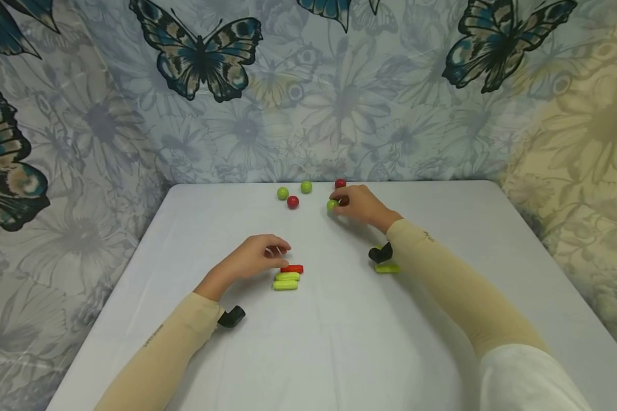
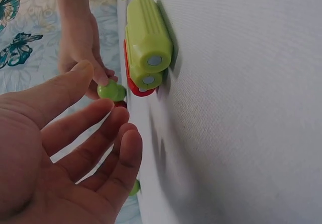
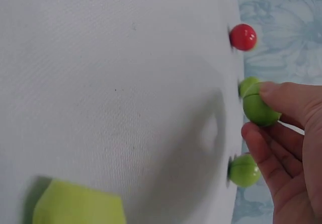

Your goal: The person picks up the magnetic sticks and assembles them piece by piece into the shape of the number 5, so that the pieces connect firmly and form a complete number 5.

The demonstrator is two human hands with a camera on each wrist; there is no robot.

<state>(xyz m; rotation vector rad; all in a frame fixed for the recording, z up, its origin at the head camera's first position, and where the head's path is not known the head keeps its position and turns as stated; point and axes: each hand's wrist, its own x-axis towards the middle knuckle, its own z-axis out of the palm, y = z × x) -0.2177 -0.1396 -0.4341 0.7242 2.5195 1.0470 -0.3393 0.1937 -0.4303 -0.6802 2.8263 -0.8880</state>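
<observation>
My right hand pinches a green ball between thumb and fingers, close over the table's far side. A red ball sits just behind that hand. My left hand holds nothing; its fingers are loosely bent and apart. Right by its thumb in the head view lies a red rod, side by side with two green rods. In the left wrist view the nearest green rod shows a round metal disc on its end.
Two green balls and a red ball stand near the white table's back edge. A green rod lies under the right forearm, with another mostly hidden behind the black wrist camera. Butterfly-patterned cloth hangs around the table.
</observation>
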